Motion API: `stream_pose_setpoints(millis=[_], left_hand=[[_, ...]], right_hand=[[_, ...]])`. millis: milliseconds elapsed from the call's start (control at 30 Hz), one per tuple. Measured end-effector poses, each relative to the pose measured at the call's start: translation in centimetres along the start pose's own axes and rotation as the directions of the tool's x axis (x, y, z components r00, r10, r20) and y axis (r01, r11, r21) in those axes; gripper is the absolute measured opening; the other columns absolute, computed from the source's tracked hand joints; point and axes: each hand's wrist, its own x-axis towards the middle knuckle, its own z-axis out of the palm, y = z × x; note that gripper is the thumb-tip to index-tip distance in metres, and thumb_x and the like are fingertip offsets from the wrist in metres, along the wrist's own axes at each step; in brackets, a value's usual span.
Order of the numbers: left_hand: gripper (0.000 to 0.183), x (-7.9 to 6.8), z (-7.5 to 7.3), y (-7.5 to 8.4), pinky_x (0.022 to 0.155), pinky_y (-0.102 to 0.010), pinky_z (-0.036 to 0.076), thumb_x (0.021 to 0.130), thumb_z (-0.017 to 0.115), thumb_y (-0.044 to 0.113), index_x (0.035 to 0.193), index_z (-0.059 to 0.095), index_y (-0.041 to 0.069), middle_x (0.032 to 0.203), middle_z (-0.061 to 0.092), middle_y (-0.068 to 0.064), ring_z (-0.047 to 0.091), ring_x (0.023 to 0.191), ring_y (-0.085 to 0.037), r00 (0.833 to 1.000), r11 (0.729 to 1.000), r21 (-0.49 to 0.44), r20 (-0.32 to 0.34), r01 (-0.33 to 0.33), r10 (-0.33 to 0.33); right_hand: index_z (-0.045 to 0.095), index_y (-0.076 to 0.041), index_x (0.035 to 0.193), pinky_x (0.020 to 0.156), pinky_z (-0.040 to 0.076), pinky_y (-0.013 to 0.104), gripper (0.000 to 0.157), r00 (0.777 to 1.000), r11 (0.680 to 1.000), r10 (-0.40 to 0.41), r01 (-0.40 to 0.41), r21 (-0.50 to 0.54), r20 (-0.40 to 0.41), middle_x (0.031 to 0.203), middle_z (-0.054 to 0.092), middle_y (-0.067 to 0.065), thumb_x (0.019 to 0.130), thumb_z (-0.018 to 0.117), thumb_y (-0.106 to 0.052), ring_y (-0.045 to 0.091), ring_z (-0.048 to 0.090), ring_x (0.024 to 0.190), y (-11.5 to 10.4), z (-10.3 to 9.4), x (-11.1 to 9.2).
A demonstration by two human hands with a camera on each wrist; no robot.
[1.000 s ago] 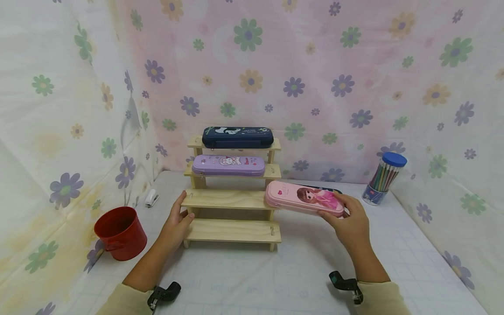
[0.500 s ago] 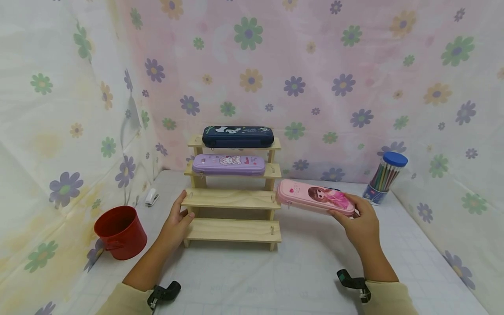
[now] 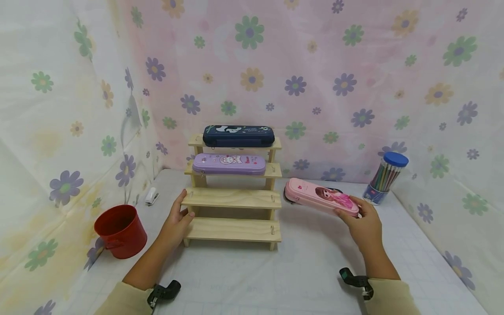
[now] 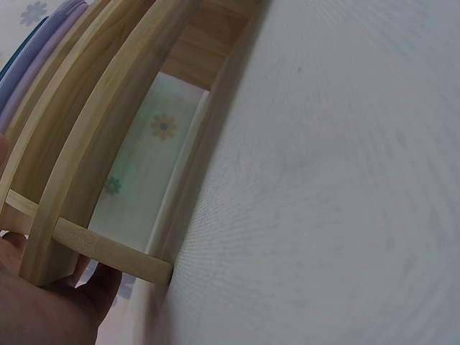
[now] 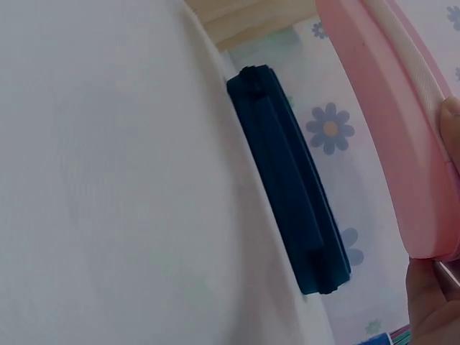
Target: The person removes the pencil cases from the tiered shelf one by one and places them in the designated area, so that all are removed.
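My right hand [image 3: 364, 223] grips a pink pencil case [image 3: 320, 197] with a doll picture by its right end. In the right wrist view the pink case is raised above the table, apart from a dark blue pencil case [image 5: 287, 187] that rests there. From the head view it covers most of that dark case. My left hand [image 3: 176, 225] holds the left end of a four-step wooden stand [image 3: 232, 197], thumb at the front. A purple pencil case [image 3: 229, 164] lies on the second step from the top, and a navy panda pencil case [image 3: 238, 136] on the top one.
A red bucket [image 3: 120, 232] stands left of my left arm, with a small white stapler-like item [image 3: 151, 196] behind it. At the back right is a blue-lidded tub of pencils [image 3: 385, 178]. Flowered cloth walls [image 3: 252, 57] enclose the white table [image 3: 252, 280].
My right hand has carried the pink pencil case rightward, away from the stand, and slightly tilted it. The dark case's left end now shows beside it. My left hand stays put.
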Motion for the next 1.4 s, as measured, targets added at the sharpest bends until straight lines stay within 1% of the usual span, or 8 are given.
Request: stream_pose_setpoints(millis=[233, 400, 500, 633, 833, 1033, 1200, 1400], left_hand=[[0.074, 0.0, 0.2, 0.2, 0.123, -0.068, 0.02, 0.111, 0.046, 0.01, 0.17, 0.005, 0.028, 0.177, 0.0, -0.001, 0.02, 0.156, -0.052, 1.0, 1.0, 0.017, -0.008, 0.002, -0.002], [0.074, 0.0, 0.1, 0.2, 0.123, -0.068, 0.02, 0.111, 0.045, 0.009, 0.17, 0.005, 0.026, 0.177, 0.0, -0.001, 0.02, 0.156, -0.053, 1.0, 1.0, 0.019, -0.011, -0.003, 0.003], [0.074, 0.0, 0.1, 0.2, 0.123, -0.068, 0.02, 0.111, 0.045, 0.008, 0.17, 0.005, 0.026, 0.177, 0.0, 0.0, 0.02, 0.156, -0.053, 1.0, 1.0, 0.024, -0.01, -0.007, 0.007], [0.074, 0.1, 0.1, 0.1, 0.123, -0.069, 0.02, 0.111, 0.045, 0.009, 0.17, 0.005, 0.027, 0.177, 0.0, 0.001, 0.02, 0.156, -0.053, 1.0, 1.0, 0.024, -0.006, -0.007, 0.007], [0.073, 0.1, 0.1, 0.1, 0.123, -0.068, 0.02, 0.111, 0.046, 0.011, 0.17, 0.005, 0.026, 0.177, 0.0, 0.001, 0.02, 0.156, -0.053, 1.0, 1.0, 0.026, -0.01, 0.0, 0.0], [0.074, 0.1, 0.1, 0.2, 0.123, -0.068, 0.021, 0.111, 0.045, 0.009, 0.17, 0.006, 0.03, 0.177, 0.001, 0.001, 0.02, 0.156, -0.051, 1.0, 1.0, 0.019, -0.013, 0.012, -0.012], [0.074, 0.1, 0.1, 0.2, 0.123, -0.068, 0.021, 0.111, 0.045, 0.01, 0.17, 0.005, 0.03, 0.177, 0.001, 0.0, 0.02, 0.156, -0.052, 1.0, 1.0, 0.026, -0.009, 0.007, -0.007], [0.074, 0.0, 0.2, 0.4, 0.123, -0.067, 0.021, 0.111, 0.045, 0.011, 0.17, 0.004, 0.032, 0.177, 0.001, 0.001, 0.021, 0.157, -0.05, 1.0, 0.999, 0.037, -0.01, 0.018, -0.018]], right_hand=[[0.046, -0.015, 0.159, 0.109, 0.047, 0.062, 0.098, 0.995, 0.997, 0.075, -0.073, -0.039, 0.063, 0.165, 0.038, 0.02, 0.084, 0.075, -0.07, 0.047, 0.039, 0.146, 1.6, 0.1, 0.8], [0.044, -0.015, 0.159, 0.11, 0.045, 0.065, 0.103, 0.981, 0.985, 0.139, -0.123, -0.119, 0.135, 0.163, 0.039, 0.023, 0.082, 0.071, -0.077, 0.048, 0.041, 0.142, 3.1, 0.1, 1.6], [0.043, -0.013, 0.159, 0.11, 0.042, 0.068, 0.106, 0.971, 0.978, 0.147, -0.115, -0.172, 0.188, 0.161, 0.04, 0.025, 0.08, 0.071, -0.079, 0.05, 0.042, 0.141, 3.6, 0.0, 2.0], [0.042, -0.01, 0.159, 0.111, 0.039, 0.07, 0.11, 0.962, 0.974, 0.14, -0.092, -0.205, 0.234, 0.159, 0.04, 0.029, 0.079, 0.072, -0.079, 0.053, 0.041, 0.141, 3.6, 0.0, 2.2], [0.041, -0.009, 0.159, 0.112, 0.037, 0.071, 0.113, 0.96, 0.973, 0.125, -0.069, -0.22, 0.251, 0.161, 0.038, 0.029, 0.077, 0.073, -0.08, 0.054, 0.038, 0.143, 3.4, 0.0, 2.1], [0.043, -0.009, 0.157, 0.112, 0.037, 0.071, 0.112, 0.961, 0.968, 0.096, -0.03, -0.248, 0.258, 0.159, 0.04, 0.029, 0.077, 0.074, -0.08, 0.053, 0.039, 0.142, 3.7, 0.1, 2.2], [0.039, -0.01, 0.159, 0.113, 0.035, 0.072, 0.108, 0.948, 0.969, 0.116, -0.042, -0.245, 0.295, 0.16, 0.04, 0.027, 0.081, 0.074, -0.076, 0.052, 0.04, 0.141, 4.2, 0.1, 2.3], [0.032, -0.009, 0.163, 0.114, 0.033, 0.073, 0.108, 0.937, 0.969, 0.108, -0.025, -0.244, 0.332, 0.163, 0.034, 0.028, 0.084, 0.075, -0.069, 0.054, 0.036, 0.145, 4.6, 0.3, 2.5]])
